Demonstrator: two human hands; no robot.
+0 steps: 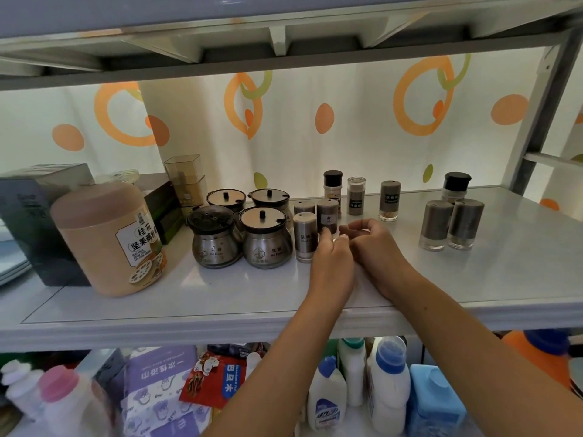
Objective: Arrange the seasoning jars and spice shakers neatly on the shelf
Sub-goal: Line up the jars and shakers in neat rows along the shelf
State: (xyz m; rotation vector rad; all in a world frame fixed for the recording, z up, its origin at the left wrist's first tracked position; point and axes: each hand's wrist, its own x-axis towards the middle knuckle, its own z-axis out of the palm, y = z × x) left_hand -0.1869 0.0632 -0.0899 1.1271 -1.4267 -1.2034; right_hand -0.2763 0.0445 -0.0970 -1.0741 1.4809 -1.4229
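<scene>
Several steel seasoning jars with black lids (266, 241) cluster on the white shelf (220, 298), left of centre. Right beside them stand grey shakers with clear bases, one in front (304, 234) and a salt shaker (327, 216) behind it. My left hand (331, 260) wraps the salt shaker's base. Just right of it my right hand (373, 241) rests on the shelf, fingers loosely curled, holding nothing. Further shakers stand at the back (356, 195) (389, 200). A pair of shakers (451, 225) and a black-capped bottle (456, 187) sit far right.
A large beige canister (110, 241) and dark boxes (31, 222) fill the shelf's left end, with clear containers (186, 178) behind. A metal post (542, 121) rises at the right. The lower shelf holds detergent bottles (388, 383) and packets (214, 380).
</scene>
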